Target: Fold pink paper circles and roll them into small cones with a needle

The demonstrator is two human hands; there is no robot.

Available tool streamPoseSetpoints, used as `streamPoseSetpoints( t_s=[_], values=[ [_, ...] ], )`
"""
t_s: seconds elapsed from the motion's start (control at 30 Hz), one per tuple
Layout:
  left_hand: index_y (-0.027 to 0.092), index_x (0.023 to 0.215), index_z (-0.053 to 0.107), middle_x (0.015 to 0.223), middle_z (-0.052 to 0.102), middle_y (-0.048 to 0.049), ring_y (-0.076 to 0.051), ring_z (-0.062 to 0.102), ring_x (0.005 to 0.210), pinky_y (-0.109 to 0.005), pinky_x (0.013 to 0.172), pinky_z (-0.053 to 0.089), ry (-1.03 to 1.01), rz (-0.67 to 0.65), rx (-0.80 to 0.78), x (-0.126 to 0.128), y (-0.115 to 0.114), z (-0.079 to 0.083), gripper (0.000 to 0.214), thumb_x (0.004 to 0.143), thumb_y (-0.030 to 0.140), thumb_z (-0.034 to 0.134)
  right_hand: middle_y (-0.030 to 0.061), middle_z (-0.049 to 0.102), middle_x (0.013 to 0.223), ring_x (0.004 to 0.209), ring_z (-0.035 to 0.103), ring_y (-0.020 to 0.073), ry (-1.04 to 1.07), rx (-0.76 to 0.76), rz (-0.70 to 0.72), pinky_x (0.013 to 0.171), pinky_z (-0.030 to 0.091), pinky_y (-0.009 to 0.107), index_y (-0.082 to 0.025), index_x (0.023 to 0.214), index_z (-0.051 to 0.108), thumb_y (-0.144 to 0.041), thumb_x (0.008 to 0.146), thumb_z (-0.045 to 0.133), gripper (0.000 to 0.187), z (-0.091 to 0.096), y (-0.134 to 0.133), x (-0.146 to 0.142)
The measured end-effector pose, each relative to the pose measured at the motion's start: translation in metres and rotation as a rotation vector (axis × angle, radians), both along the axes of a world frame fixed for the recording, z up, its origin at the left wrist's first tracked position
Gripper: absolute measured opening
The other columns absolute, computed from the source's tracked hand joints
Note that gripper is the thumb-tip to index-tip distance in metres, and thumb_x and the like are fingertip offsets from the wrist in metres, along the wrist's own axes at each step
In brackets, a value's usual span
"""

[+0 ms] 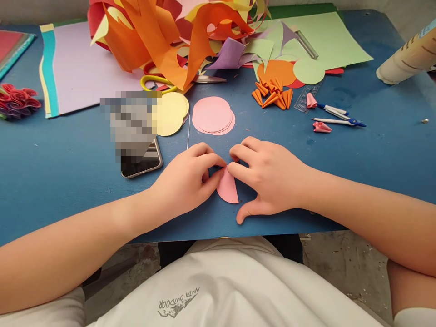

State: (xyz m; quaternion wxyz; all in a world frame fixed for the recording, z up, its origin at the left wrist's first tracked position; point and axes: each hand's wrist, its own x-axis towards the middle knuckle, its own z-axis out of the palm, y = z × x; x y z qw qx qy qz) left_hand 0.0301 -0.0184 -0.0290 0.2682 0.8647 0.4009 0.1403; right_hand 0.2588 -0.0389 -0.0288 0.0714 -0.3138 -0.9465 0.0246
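Observation:
Close to the table's front edge lies a pink paper piece point(228, 188), shaped like a half circle with a straight right side. My left hand point(192, 175) pinches its upper edge between thumb and forefinger. With fingers spread and thumb stretched out, my right hand point(272, 175) touches the same paper's top corner with its forefinger. Just beyond my hands sits a stack of pink paper circles point(211, 114). Yellow paper circles point(169, 116) lie left of that stack, partly covered by a blurred patch.
A phone point(145, 161) rests left of my left hand. Scissors point(207, 79) poke out from a heap of paper scraps point(153, 36). Orange paper cones point(274, 93), a compass point(340, 121) and a glue bottle point(408, 54) are at right. Rolled red paper pieces point(18, 101) sit far left.

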Motion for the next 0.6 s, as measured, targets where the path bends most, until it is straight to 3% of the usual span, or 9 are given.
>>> streamPoseSetpoints(
  t_s=[0.07, 0.2, 0.4, 0.5, 0.6],
  values=[
    [0.018, 0.103, 0.076, 0.098, 0.065, -0.0038, -0.007, 0.054, 0.055, -0.025, 0.063, 0.051, -0.004, -0.002, 0.005, 0.0, 0.0, -0.001, 0.022, 0.095, 0.024, 0.056, 0.0235, 0.066, 0.112, 0.091, 0.053, 0.0319, 0.014, 0.008, 0.006, 0.066, 0.045, 0.04, -0.01, 0.107, 0.068, -0.086, 0.075, 0.067, 0.082, -0.002, -0.001, 0.0],
    [0.018, 0.103, 0.077, 0.094, 0.065, -0.0034, -0.009, 0.054, 0.059, -0.025, 0.066, 0.052, -0.009, -0.018, 0.04, -0.001, 0.001, -0.001, 0.022, 0.096, 0.02, 0.056, 0.0226, 0.067, 0.111, 0.092, 0.053, 0.0317, 0.098, 0.029, 0.0, 0.067, 0.047, 0.04, -0.009, 0.111, 0.068, -0.066, 0.087, 0.069, 0.062, -0.007, -0.001, 0.004],
    [0.015, 0.106, 0.077, 0.094, 0.067, -0.0059, -0.014, 0.063, 0.074, -0.027, 0.073, 0.054, -0.034, -0.045, 0.06, -0.004, 0.001, 0.0, 0.027, 0.098, 0.017, 0.052, 0.0129, 0.072, 0.089, 0.079, 0.058, 0.0228, 0.416, -0.014, 0.108, 0.07, 0.053, 0.037, -0.014, 0.09, 0.068, -0.039, 0.098, 0.062, 0.027, -0.015, 0.005, 0.011],
    [0.016, 0.108, 0.076, 0.101, 0.068, -0.0058, -0.013, 0.065, 0.077, -0.027, 0.075, 0.054, -0.08, -0.084, 0.04, -0.006, 0.001, -0.002, 0.032, 0.093, 0.009, 0.049, 0.0094, 0.072, 0.083, 0.073, 0.062, 0.0187, 0.575, -0.07, 0.051, 0.069, 0.053, 0.032, -0.016, 0.091, 0.067, -0.026, 0.1, 0.06, 0.015, -0.018, 0.007, 0.012],
    [0.015, 0.109, 0.073, 0.108, 0.066, -0.0058, -0.008, 0.061, 0.066, -0.024, 0.069, 0.054, -0.145, -0.101, -0.006, -0.007, 0.0, -0.002, 0.029, 0.089, 0.009, 0.053, 0.0048, 0.069, 0.076, 0.069, 0.061, 0.0157, 0.663, -0.124, -0.033, 0.067, 0.051, 0.029, -0.018, 0.09, 0.065, -0.019, 0.102, 0.056, 0.015, -0.016, 0.008, 0.013]
  ],
)
